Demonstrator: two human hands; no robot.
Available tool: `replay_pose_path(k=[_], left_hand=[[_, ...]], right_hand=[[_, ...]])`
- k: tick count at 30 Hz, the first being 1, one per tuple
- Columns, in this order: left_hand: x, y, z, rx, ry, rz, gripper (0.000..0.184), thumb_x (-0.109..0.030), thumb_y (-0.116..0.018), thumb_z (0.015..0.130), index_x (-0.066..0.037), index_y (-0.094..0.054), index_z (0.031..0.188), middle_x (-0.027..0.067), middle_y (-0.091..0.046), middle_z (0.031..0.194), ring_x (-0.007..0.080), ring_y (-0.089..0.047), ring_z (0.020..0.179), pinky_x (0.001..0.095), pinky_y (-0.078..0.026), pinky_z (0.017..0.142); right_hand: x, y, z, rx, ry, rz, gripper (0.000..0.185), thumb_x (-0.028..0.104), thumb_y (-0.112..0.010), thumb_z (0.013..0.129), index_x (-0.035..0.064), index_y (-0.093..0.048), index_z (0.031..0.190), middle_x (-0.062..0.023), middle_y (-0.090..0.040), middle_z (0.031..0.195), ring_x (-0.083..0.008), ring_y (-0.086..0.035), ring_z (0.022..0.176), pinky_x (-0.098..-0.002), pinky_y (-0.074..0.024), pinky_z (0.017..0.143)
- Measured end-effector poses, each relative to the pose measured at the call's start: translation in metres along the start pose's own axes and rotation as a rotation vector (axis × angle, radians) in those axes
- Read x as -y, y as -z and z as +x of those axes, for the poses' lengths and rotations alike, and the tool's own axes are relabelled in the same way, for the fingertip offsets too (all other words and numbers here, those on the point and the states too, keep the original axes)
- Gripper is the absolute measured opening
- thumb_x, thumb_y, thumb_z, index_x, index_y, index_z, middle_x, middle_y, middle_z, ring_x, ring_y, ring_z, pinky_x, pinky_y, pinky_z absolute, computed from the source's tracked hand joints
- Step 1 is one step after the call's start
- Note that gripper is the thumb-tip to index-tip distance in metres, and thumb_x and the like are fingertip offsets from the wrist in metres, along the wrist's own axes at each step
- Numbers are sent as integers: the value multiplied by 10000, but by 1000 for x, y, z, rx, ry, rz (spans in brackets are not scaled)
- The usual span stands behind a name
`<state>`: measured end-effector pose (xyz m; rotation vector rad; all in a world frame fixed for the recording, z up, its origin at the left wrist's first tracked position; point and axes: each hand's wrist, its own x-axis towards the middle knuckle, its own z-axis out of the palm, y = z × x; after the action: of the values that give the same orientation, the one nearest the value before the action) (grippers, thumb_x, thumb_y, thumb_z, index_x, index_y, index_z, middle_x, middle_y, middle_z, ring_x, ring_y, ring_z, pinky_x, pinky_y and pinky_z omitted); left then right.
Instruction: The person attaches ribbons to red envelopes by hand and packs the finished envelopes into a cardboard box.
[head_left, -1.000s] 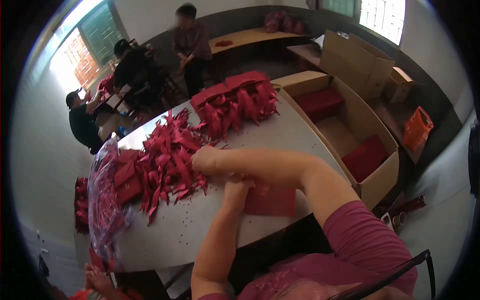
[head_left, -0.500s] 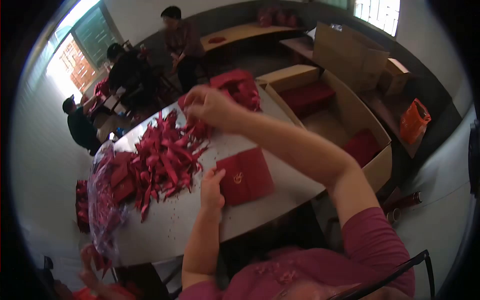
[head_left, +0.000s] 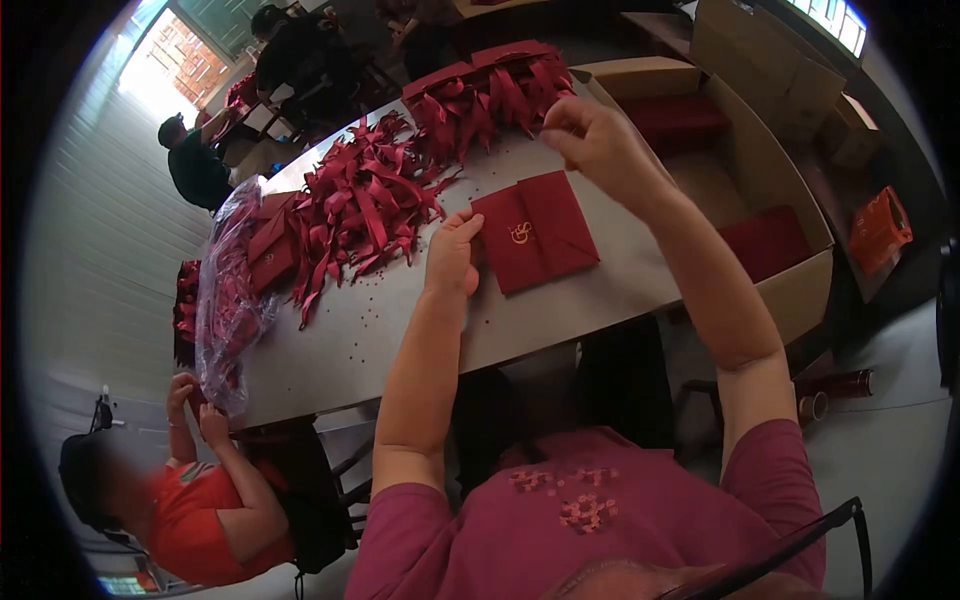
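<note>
A flat-folded dark red paper bag (head_left: 545, 235) with a gold emblem lies before me at the table's near side. My left hand (head_left: 455, 250) grips its left edge, thumb on top and fingers at the side and underneath. Above the bag's far right corner, my right hand (head_left: 595, 145) is raised and apart from it, fingers curled into a pinch. Whatever is between those fingertips, if anything, does not show. Beyond the bag spreads a heap of red ribbons (head_left: 365, 200). Stacked red bags with ribbons (head_left: 490, 95) stand at the table's far edge, near my right hand.
An open cardboard box (head_left: 735, 175) holding red packs adjoins the table's right side. Clear plastic wrap (head_left: 225, 290) and more red bags (head_left: 272, 245) lie left. Small red bits dot the table (head_left: 400, 330). A person in red (head_left: 215, 520) sits at the near left; others sit beyond.
My view has tipped downward, showing more of the person at the left. My right hand has moved rightward from over the ribbon area. My left hand still grips the bag.
</note>
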<state>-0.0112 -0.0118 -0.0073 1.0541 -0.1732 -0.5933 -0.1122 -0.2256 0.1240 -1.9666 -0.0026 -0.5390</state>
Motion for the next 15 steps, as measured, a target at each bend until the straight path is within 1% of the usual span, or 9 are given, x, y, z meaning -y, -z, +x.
replay_pose_path(k=[2,3,5,6,8,10,12,15], left_hand=[[-3,-1,-1,11,24,-11,121,-95,-603,924,-48,-618,1035,42,-684,960,141,-651,834,285,-523,765],[-3,-1,0,18,46,-32,117,-94,-613,918,-56,-614,1028,40,-684,952,144,-654,823,287,-526,753],[3,9,8,-17,43,-29,119,-97,-623,913,-61,-610,1026,39,-684,949,147,-654,823,290,-526,750],[6,13,10,-47,42,-28,123,-100,-633,908,-67,-607,1024,39,-685,946,151,-655,824,293,-526,748],[-1,2,2,-91,47,-60,132,-92,-643,901,-68,-602,1025,48,-683,955,163,-657,841,305,-532,766],[-3,-2,1,-133,53,-87,143,-84,-653,894,-69,-598,1026,56,-682,964,176,-659,859,317,-537,784],[-2,-3,3,-205,29,-126,178,-60,-631,899,-53,-589,1072,78,-667,1043,220,-648,958,377,-529,893],[-3,-7,3,-177,10,-136,172,-47,-633,897,-53,-597,1064,77,-668,1046,216,-644,975,376,-525,902]], right_hand=[[-47,-31,2,124,-106,226,116,107,-635,881,35,-614,970,13,-597,746,-45,-546,655,-205,-439,585],[-52,-41,0,126,-107,231,116,107,-635,881,35,-614,970,13,-597,746,-45,-546,655,-205,-439,585],[-59,-61,-6,173,-271,376,128,91,-624,882,13,-605,982,-16,-617,764,-67,-572,670,-220,-473,617],[-72,-71,-5,177,-274,381,128,91,-624,882,13,-605,982,-16,-617,764,-67,-572,670,-220,-473,617],[-97,-88,-3,98,-119,312,143,89,-623,882,19,-606,1005,-16,-625,774,-81,-575,656,-226,-489,623],[-102,-92,-6,70,-134,333,136,91,-625,884,18,-611,998,-16,-626,780,-82,-577,656,-230,-490,625],[-104,-94,-11,28,-157,358,130,94,-626,885,18,-616,990,-15,-627,785,-82,-579,655,-233,-492,627],[-99,-94,-13,35,-170,348,122,106,-629,892,13,-625,971,-13,-630,791,-80,-578,663,-237,-489,629]])
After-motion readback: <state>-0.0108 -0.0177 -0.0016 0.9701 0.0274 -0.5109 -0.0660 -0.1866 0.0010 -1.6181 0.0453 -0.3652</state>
